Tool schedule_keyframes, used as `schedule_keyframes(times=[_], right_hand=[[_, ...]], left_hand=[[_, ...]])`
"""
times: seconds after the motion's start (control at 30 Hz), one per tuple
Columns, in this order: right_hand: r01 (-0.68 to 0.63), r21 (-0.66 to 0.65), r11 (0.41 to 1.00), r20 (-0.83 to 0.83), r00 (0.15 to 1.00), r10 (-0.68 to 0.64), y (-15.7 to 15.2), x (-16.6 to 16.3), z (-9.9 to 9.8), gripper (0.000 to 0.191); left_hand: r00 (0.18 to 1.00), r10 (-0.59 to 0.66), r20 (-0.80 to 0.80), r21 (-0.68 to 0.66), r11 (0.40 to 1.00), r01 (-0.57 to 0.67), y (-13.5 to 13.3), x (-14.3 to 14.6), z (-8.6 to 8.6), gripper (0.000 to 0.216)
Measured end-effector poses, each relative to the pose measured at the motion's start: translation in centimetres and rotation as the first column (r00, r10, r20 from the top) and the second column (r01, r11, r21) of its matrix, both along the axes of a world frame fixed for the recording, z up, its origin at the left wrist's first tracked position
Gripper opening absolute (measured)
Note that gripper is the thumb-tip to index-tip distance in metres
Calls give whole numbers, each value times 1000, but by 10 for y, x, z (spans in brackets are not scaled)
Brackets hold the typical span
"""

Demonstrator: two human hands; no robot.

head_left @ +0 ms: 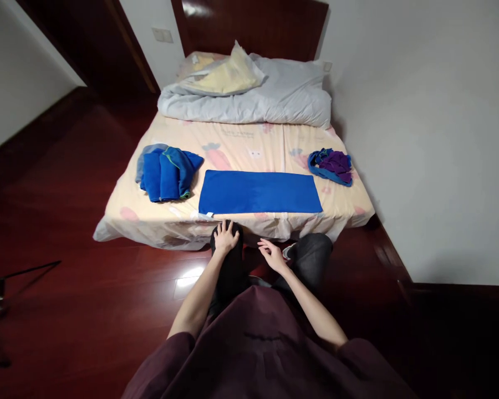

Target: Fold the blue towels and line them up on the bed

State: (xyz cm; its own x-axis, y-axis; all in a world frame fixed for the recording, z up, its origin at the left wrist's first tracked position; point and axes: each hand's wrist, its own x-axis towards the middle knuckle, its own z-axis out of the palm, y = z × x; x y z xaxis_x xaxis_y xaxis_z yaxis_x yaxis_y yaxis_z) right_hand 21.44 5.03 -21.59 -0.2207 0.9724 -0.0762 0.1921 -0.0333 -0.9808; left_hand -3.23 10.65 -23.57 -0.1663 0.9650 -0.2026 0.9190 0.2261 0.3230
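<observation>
My left hand rests on my left knee with its fingers spread, holding nothing. Between my knees hovers my right hand, its fingers loosely extended and nothing visible in it. Just beyond both hands, a blue towel lies flat along the front of the bed, a small white tag at its near left corner. To its left sits a stack of folded blue cloths, one with green edging. On the right is a crumpled heap of blue and purple cloths.
The bed has a peach patterned sheet that hangs over its front edge. A pale quilt and a yellowish pillow lie toward the headboard. A white wall stands to the right; part of a black stand shows on the left.
</observation>
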Motion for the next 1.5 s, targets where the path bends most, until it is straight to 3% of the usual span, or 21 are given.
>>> schedule_keyframes(times=[0.17, 0.37, 0.57, 0.67, 0.83, 0.97, 1.07, 1.13, 1.23, 1.33, 1.43, 1.5], right_hand=[[54, -241, 969, -273, 954, -121, 56, 7, -6, 57], [90, -497, 863, -509, 776, -373, 124, 8, -26, 36], [40, -565, 824, -611, 651, -450, 148, -13, -37, 27], [93, -595, 799, -613, 590, -525, 152, -28, -41, 21], [262, -678, 687, -505, 513, -694, 165, -53, -42, 20], [296, -710, 640, -484, 455, -747, 171, -65, -41, 20], [289, -760, 582, -461, 391, -797, 172, -71, -38, 16], [274, -798, 537, -434, 356, -827, 173, -73, -36, 11], [262, -831, 491, -406, 319, -856, 174, -74, -35, 6], [256, -848, 465, -389, 296, -872, 173, -73, -36, 4], [230, -867, 441, -370, 295, -881, 172, -71, -40, 3], [223, -873, 434, -358, 310, -881, 171, -70, -42, 5]], left_hand=[[999, -15, -29, -14, 1000, 14, 15, 14, -4, 70], [997, -31, -72, 3, 1000, 31, 23, 24, -5, 68], [998, -43, -47, 28, 999, 44, 22, 12, -7, 65], [999, -41, -31, 47, 998, 42, 22, 11, -9, 64], [998, -33, -44, 34, 999, 35, 25, 14, -11, 63], [998, -55, -37, 41, 998, 57, 22, 7, -13, 64], [992, -124, -33, 112, 986, 127, 23, 1, -10, 58], [970, -242, -35, 161, 956, 244, 31, 0, -5, 52], [892, -452, -26, 196, 872, 448, 67, 8, 6, 50], [821, -572, -6, 212, 801, 560, 132, 27, 9, 57], [793, -609, 18, 175, 782, 598, 211, 49, 0, 60], [807, -591, 14, 125, 802, 585, 262, 63, -7, 60]])
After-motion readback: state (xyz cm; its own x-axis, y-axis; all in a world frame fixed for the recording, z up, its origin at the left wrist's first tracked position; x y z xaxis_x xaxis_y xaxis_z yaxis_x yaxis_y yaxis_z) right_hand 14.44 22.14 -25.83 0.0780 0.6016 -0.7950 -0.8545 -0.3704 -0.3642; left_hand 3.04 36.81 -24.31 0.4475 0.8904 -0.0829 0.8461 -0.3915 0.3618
